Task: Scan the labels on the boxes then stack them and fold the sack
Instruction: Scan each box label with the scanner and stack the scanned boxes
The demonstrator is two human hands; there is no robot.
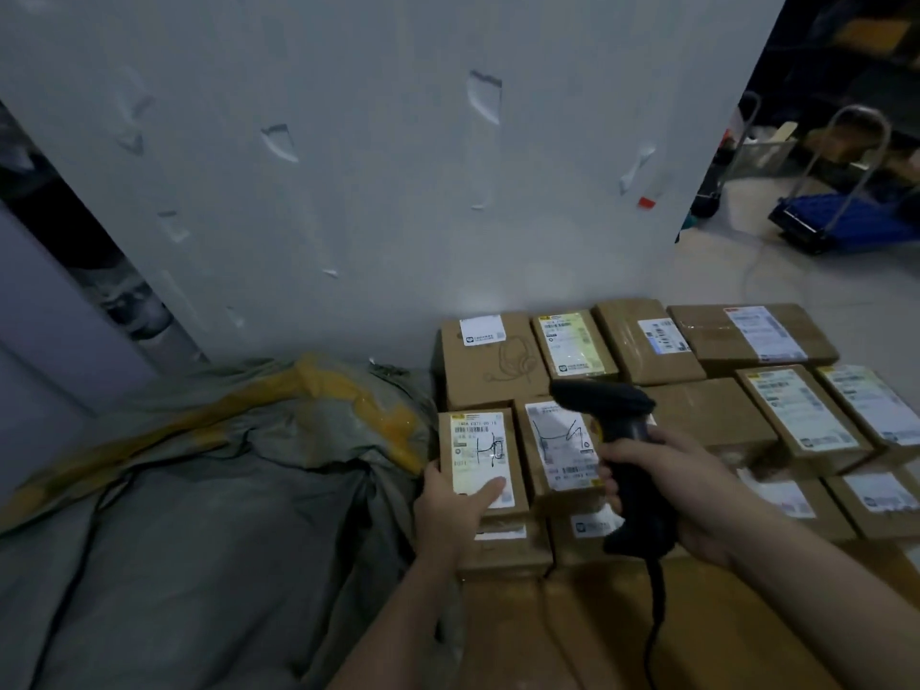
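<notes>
Pale floor (737,281) under labelled boxes (490,376), grey sack (199,490), blue trolley (856,224).

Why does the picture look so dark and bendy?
Head view: the room is dim, so the sack looks murky; the label on the box in the left hand glares white; the wide lens tilts the wall; the trolley is blurry.

Small cardboard box (480,460) at the near left of the pile, white label up with black pen marks. My left hand (448,505) holds its near end, thumb on the label. My right hand (687,490) grips the black barcode scanner (622,440), head aimed far-left. More labelled boxes (796,415) lie flat in rows, right. The grey-green sack (199,490) with a yellow stripe lies crumpled, left.
</notes>
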